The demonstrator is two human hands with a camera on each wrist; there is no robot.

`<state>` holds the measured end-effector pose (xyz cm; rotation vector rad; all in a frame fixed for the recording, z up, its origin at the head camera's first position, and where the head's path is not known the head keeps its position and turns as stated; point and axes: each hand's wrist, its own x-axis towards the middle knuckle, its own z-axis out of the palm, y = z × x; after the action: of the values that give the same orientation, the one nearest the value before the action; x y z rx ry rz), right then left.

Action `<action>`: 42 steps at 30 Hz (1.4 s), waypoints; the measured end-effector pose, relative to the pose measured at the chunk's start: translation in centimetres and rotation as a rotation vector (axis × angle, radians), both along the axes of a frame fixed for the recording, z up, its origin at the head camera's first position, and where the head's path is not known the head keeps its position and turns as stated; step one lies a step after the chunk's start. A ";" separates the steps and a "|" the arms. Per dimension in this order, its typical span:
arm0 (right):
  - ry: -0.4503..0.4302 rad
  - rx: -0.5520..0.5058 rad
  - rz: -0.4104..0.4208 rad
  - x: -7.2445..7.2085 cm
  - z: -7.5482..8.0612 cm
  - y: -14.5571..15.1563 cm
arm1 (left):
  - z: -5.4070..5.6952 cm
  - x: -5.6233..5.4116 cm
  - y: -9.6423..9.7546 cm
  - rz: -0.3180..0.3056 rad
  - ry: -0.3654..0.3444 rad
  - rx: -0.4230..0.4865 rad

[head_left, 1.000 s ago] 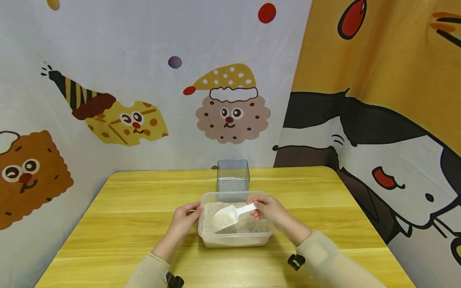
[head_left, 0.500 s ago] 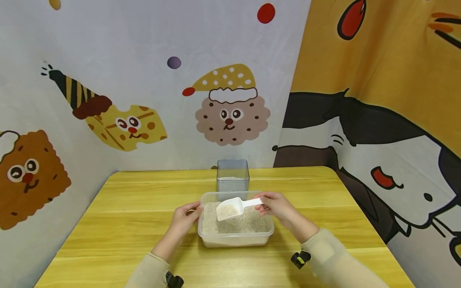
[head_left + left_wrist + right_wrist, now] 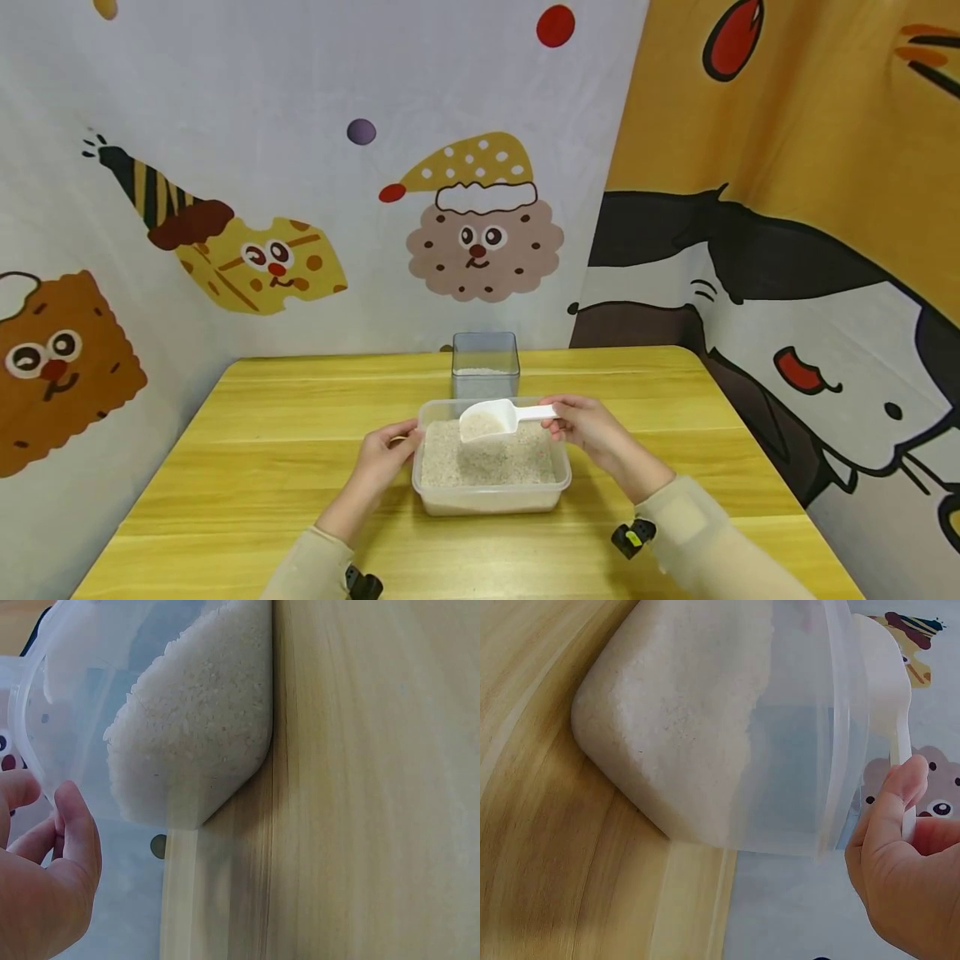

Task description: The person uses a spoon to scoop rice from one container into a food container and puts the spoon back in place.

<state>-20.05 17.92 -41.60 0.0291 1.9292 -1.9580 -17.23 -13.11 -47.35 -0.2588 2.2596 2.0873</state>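
Note:
A clear plastic container (image 3: pixel 491 500) filled with rice (image 3: pixel 199 712) stands on the table. My left hand (image 3: pixel 384 457) is at its left side, where thumb and fingers pinch the rim in the left wrist view. My right hand (image 3: pixel 592 429) grips the handle of a white scoop (image 3: pixel 506 410) between thumb and fingers. Rice lies in the scoop's bowl, which hangs level above the container, clear of the rice below. In the right wrist view the scoop (image 3: pixel 885 675) shows beyond the container's rim, and some right fingers are hidden behind the handle.
Behind the container stands a smaller bluish see-through box (image 3: pixel 485 358) with some white grains in it. The wooden table (image 3: pixel 300 433) ends at a wall covered by a cartoon-printed cloth (image 3: pixel 300 100). A small camera sits at each wrist.
My right hand has lifted the scoop of rice up out of the container and moved it slightly right and away, levelling it. The left hand has stayed on the rim.

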 end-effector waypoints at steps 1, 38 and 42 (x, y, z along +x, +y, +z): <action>0.004 -0.007 0.005 0.0 0.0 0.1 | 0.0 0.0 0.0 0.001 0.001 -0.001; 0.016 -0.105 -0.079 -0.9 1.0 1.3 | -0.2 0.2 0.1 0.009 0.005 -0.010; 0.052 -0.112 -0.122 -1.7 1.7 1.7 | -0.3 0.2 0.2 0.013 0.008 -0.014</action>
<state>-21.75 19.65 -39.94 0.0669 1.8868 -2.1636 -16.99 -12.88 -47.64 -0.2667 2.2838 2.0827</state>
